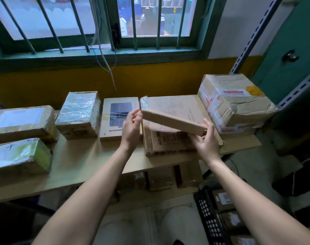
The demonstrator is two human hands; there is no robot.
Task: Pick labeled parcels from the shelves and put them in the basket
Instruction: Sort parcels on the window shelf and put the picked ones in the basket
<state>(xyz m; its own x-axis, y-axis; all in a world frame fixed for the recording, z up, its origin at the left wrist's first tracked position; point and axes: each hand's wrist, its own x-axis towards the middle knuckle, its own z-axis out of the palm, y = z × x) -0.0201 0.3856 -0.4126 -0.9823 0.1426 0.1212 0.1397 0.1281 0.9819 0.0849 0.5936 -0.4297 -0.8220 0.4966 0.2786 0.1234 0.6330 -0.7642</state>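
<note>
While gripped at both ends, tilted: long narrow brown cardboard parcel [173, 122], upper end at the left hand [131, 128], pinched there between fingertips and thumb; lower end in the right hand [206, 140], thumb over the top edge, fingers curled beneath. Just under it, a flat printed cardboard box [168, 141] on the pale wooden shelf board [76, 167]. Hemmed on the right by a crumpled, tape-bound cardboard box [235, 103], on the left by a flat box with a dark panel picture [118, 119]. Bare board toward the near edge. Low at the right, below the shelf, a black slotted plastic basket [206, 218] with parcels inside.
</note>
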